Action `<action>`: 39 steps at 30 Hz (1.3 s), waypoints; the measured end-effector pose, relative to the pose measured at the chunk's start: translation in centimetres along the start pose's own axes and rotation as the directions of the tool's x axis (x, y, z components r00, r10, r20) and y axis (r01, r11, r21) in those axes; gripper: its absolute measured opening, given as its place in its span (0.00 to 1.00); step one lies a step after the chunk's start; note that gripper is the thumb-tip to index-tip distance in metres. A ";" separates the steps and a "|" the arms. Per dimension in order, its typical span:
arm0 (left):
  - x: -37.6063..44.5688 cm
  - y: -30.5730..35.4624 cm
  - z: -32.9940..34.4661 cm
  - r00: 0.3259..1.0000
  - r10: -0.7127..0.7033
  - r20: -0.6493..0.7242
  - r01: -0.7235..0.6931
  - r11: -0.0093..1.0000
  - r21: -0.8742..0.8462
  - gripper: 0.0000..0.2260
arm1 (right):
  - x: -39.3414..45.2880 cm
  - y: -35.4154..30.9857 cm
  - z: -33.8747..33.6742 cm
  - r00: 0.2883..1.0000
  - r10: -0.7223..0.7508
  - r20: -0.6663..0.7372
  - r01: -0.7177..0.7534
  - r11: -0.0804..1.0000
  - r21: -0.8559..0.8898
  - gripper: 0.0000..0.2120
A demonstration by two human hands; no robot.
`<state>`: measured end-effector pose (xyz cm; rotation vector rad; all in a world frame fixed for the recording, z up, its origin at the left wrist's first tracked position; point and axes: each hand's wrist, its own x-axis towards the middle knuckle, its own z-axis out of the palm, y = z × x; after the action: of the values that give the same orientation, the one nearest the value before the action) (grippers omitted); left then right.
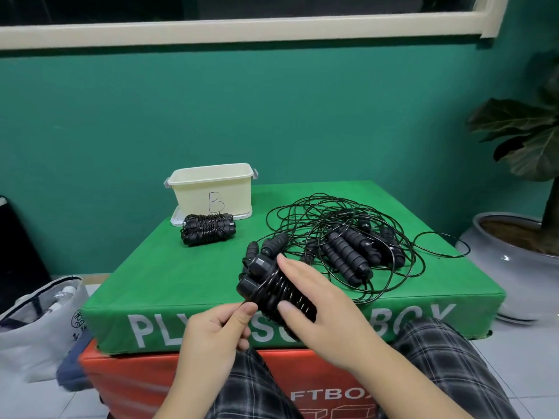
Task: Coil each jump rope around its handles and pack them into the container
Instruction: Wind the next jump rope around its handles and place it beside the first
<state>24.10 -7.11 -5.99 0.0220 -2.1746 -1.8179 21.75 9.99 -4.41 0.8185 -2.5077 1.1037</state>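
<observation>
My right hand (314,300) grips a pair of black jump rope handles (266,282) with black cord wound round them, held over the near edge of the green box (169,267). My left hand (217,325) pinches the loose end of that cord just left of the bundle. A finished coiled jump rope (207,232) lies on the green box in front of the cream container (211,189) marked "B", which stands open at the back left. A tangled pile of loose jump ropes (348,246) with several black handles lies to the right.
The green box sits on an orange box (136,376). The container rests on its white lid (177,219). A grey planter (514,267) with a leafy plant stands at the right. A white cloth bag (39,322) lies on the floor at left. My checked trousers (423,358) are below.
</observation>
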 end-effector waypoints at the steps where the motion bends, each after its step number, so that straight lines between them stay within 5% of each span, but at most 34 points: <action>1: -0.1 0.1 0.1 1.000 0.005 0.003 -0.005 1.000 0.015 0.13 | -0.1 -0.1 -0.1 0.999 0.003 0.049 0.003 0.995 -0.101 0.34; 4: -0.4 0.3 0.3 1.000 -0.016 0.021 0.014 0.998 0.058 0.16 | 0.1 -0.8 0.0 0.993 0.072 0.094 -0.034 0.936 -0.350 0.47; 8: -0.5 0.0 0.9 0.991 -0.085 0.100 0.066 0.981 0.180 0.18 | 0.3 -0.1 1.4 0.997 0.079 -0.025 -0.079 0.820 -0.567 0.55; 14: -0.3 -0.6 0.7 0.988 0.031 0.148 -0.117 0.779 0.617 0.14 | -0.3 1.7 1.7 0.998 0.070 -0.004 -0.061 0.851 -0.521 0.43; 17: -0.5 -1.0 0.7 0.979 0.155 0.128 -0.201 0.770 0.605 0.08 | -0.2 1.8 1.3 0.993 0.108 0.054 -0.064 0.852 -0.520 0.41; 21: -0.4 -0.9 0.0 0.947 0.261 0.187 -0.321 0.777 0.542 0.16 | -0.5 1.4 1.0 0.988 0.126 0.087 -0.071 0.883 -0.464 0.41; 25: 0.0 -1.5 -0.7 0.894 0.410 0.180 -0.435 0.698 0.568 0.08 | -0.7 1.5 1.0 0.983 0.145 0.110 -0.078 0.881 -0.466 0.41; 30: 0.8 -1.9 -0.8 0.892 0.426 0.152 -0.391 0.556 0.733 0.17 | -0.7 1.7 1.5 0.983 0.156 0.096 -0.094 0.881 -0.464 0.41; 33: 0.7 -2.2 -0.4 0.913 0.376 0.158 -0.337 0.477 0.811 0.08 | -0.8 1.7 1.8 0.981 0.172 0.085 -0.111 0.872 -0.477 0.40; 35: 0.5 -2.0 -0.1 0.949 0.271 0.162 -0.285 0.516 0.807 0.06 | -0.9 1.7 2.0 0.981 0.180 0.075 -0.126 0.877 -0.464 0.40; 39: 0.6 -2.0 0.3 0.984 0.059 0.166 -0.143 0.817 0.559 0.09 | -0.7 1.6 1.7 0.981 0.190 0.027 -0.162 0.893 -0.419 0.36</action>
<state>23.08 -7.32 -7.87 -0.0939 -2.6851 -1.0761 21.26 9.86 -6.83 0.5218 -2.7725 0.5518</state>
